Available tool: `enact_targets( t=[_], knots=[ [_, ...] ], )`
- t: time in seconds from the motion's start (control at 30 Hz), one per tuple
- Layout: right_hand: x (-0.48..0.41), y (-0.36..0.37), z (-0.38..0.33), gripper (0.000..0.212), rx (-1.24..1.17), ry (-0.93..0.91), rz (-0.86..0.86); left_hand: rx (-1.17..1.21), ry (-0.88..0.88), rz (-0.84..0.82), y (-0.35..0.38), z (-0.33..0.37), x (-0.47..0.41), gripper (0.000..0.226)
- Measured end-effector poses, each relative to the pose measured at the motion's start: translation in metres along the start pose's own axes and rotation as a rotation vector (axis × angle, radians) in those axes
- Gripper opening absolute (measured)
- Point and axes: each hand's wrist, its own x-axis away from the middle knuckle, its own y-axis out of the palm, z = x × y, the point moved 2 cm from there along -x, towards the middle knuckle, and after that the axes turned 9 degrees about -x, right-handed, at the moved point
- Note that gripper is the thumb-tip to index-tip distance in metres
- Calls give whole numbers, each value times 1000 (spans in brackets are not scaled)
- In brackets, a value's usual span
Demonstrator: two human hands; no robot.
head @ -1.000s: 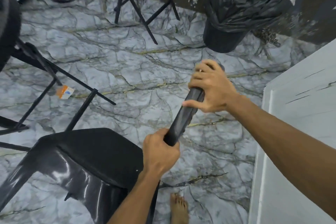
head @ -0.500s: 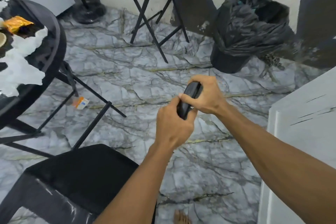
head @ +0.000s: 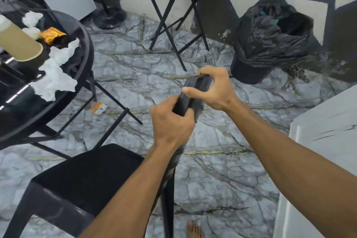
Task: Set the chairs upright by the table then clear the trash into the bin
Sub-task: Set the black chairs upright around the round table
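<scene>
A black chair [head: 87, 176] stands upright at the lower left, its seat facing up. Both hands grip the top of its backrest [head: 195, 92]: my left hand [head: 172, 123] lower down, my right hand [head: 212, 89] over the upper edge. To the left is the round black table [head: 81, 67], carrying crumpled white tissues [head: 54, 79], an orange wrapper [head: 51, 35] and a tan paper cup [head: 17, 44]. A small orange and white carton [head: 99, 108] lies on the floor under the table's edge. The bin [head: 270, 48], lined with a black bag, stands at the back right.
A black folding table [head: 173, 15] stands against the back wall. A white cabinet [head: 324, 150] fills the right side. My bare foot [head: 195, 230] shows at the bottom. The floor is grey marble tile [head: 222, 170].
The chair has risen from a tilt to upright. My left hand slid up the backrest to just below my right hand. The view lifted, bringing the table and its trash into sight.
</scene>
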Motion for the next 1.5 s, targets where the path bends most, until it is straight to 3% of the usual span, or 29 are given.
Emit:
enact_targets(
  t=[0.1, 0.2, 0.3, 0.43, 0.57, 0.7, 0.8, 0.9, 1.03, 1.2, 1.37, 1.5],
  knots=[
    [-16, 5, -56, 60, 57, -190, 43, 7, 117, 96, -50, 18, -2, 13],
    [-8, 14, -97, 56, 120, -266, -6, 68, 153, 49, -93, 33, 11, 30],
    [16, 22, -128, 51, 137, -266, -69, 152, 148, -69, -121, 44, 31, 36],
    [33, 10, -162, 43, 59, -169, -246, 199, 93, -138, -159, 53, 66, 23],
    [51, 12, -191, 57, 115, -156, -256, 129, 8, -178, -193, 63, 85, 19],
    [85, 20, -225, 47, 82, -160, -309, 37, 200, -237, -217, 90, 100, 21],
    [84, 8, -237, 49, 81, -104, -392, 40, 186, -255, -235, 93, 120, 30],
    [84, 8, -240, 65, 189, -93, -467, -21, 112, -250, -247, 98, 131, 23],
    [87, 7, -234, 64, 177, -98, -517, -226, -32, -426, -242, 121, 124, 28],
    [71, -14, -227, 62, 189, 27, -670, -234, -152, -549, -259, 123, 122, 22],
    [85, 11, -235, 69, 185, -107, -805, -425, -126, -642, -253, 144, 137, 17],
    [87, 21, -235, 77, 179, -117, -870, -369, -143, -640, -260, 135, 142, 34]
  ],
)
